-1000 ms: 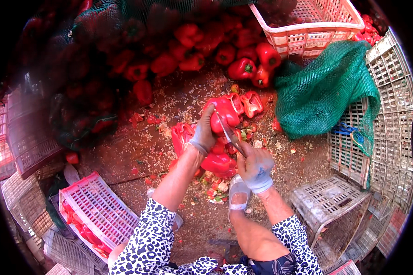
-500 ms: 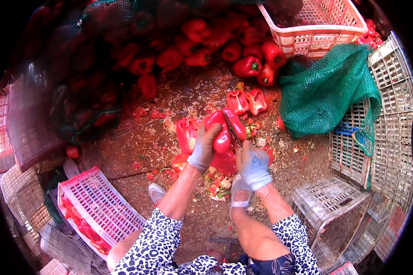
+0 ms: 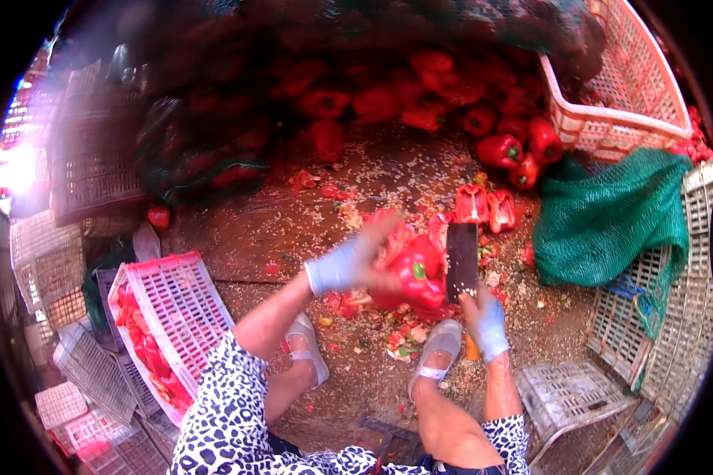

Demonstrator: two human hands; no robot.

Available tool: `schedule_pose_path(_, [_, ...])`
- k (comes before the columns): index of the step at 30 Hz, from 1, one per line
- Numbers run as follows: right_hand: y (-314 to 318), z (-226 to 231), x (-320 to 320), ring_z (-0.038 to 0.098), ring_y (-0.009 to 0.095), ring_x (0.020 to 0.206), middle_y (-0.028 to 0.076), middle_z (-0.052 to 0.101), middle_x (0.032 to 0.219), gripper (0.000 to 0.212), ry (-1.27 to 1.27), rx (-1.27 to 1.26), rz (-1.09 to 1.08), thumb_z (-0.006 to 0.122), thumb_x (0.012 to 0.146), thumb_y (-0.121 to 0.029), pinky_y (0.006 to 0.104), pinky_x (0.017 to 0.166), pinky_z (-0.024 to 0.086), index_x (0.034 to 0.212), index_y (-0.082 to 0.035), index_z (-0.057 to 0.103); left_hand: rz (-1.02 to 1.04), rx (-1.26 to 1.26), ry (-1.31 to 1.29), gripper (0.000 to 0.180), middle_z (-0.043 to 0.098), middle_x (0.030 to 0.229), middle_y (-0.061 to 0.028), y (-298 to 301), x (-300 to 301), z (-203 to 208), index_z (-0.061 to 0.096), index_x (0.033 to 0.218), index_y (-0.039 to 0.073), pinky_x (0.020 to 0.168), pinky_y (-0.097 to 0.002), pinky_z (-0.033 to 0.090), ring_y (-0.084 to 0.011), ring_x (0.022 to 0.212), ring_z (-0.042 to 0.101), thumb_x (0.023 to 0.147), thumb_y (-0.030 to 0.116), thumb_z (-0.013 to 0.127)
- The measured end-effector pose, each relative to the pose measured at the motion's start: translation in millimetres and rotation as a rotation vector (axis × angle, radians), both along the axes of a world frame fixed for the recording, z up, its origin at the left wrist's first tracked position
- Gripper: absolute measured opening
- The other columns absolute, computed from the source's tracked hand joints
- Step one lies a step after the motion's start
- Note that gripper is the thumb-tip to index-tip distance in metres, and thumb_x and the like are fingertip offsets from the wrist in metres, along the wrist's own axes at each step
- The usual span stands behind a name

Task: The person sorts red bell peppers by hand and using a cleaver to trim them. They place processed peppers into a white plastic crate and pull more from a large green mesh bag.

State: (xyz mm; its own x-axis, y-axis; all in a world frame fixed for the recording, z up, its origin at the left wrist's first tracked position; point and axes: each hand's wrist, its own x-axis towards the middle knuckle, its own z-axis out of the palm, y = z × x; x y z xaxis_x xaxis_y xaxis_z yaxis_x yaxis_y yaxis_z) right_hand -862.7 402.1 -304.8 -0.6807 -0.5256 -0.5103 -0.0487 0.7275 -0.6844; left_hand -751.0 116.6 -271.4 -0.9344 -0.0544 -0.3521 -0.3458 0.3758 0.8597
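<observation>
My left hand (image 3: 355, 261), in a pale glove, grips a whole red bell pepper (image 3: 417, 275) with a green stem, held low over the ground. My right hand (image 3: 487, 324), also gloved, holds a cleaver (image 3: 462, 260) upright, its dark blade flecked with seeds, just right of the pepper. Cut red pepper halves (image 3: 483, 207) lie open on the ground beyond the blade. Pepper scraps and cores (image 3: 400, 336) are scattered between my feet.
A heap of whole red peppers (image 3: 483, 119) lies at the back. A pink crate (image 3: 618, 87) stands back right, a green net sack (image 3: 610, 222) at right, a pink crate with pepper pieces (image 3: 166, 317) at left. Grey crates (image 3: 566, 392) line both sides.
The view has tilted down and nearer. My left hand turned the pepper and moved left; the cleaver swung from slanted against the pepper to upright beside it.
</observation>
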Motion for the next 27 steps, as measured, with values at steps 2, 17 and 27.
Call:
schedule_pose_path(2, [0, 3, -2, 0.068, 0.035, 0.076, 0.021, 0.067, 0.082, 0.028, 0.024, -0.031, -0.033, 0.055, 0.09, -0.019, 0.0443, 0.067, 0.052, 0.112, -0.002, 0.059, 0.325, -0.397, 0.145, 0.083, 0.046, 0.142, -0.0193, -55, -19, -24, 0.038, 0.145, 0.003, 0.095, -0.0413, 0.049, -0.0309, 0.119, 0.055, 0.079, 0.034, 0.077])
schedule_pose_path(17, [-20, 4, 1, 0.066, 0.041, 0.077, 0.023, 0.066, 0.083, 0.025, 0.102, 0.025, -0.039, 0.058, 0.089, -0.019, 0.0475, 0.067, 0.051, 0.107, -0.003, 0.06, 1.068, -0.103, -0.205, 0.048, 0.069, 0.093, -0.0207, -204, -58, -141, 0.055, 0.117, -0.002, 0.055, -0.037, 0.055, -0.0276, 0.067, 0.069, 0.076, 0.017, 0.069])
schedule_pose_path(27, [-67, 76, 21, 0.059, 0.032, 0.061, 0.013, 0.059, 0.066, 0.026, 0.706, -0.365, 0.179, 0.066, 0.08, -0.014, 0.0451, 0.057, 0.045, 0.103, -0.002, 0.064, 1.104, 0.864, 0.056, 0.015, 0.063, 0.079, -0.0065, -14, -27, -37, 0.052, 0.105, 0.001, 0.046, -0.0223, 0.047, -0.0124, 0.057, 0.059, 0.092, 0.006, 0.058])
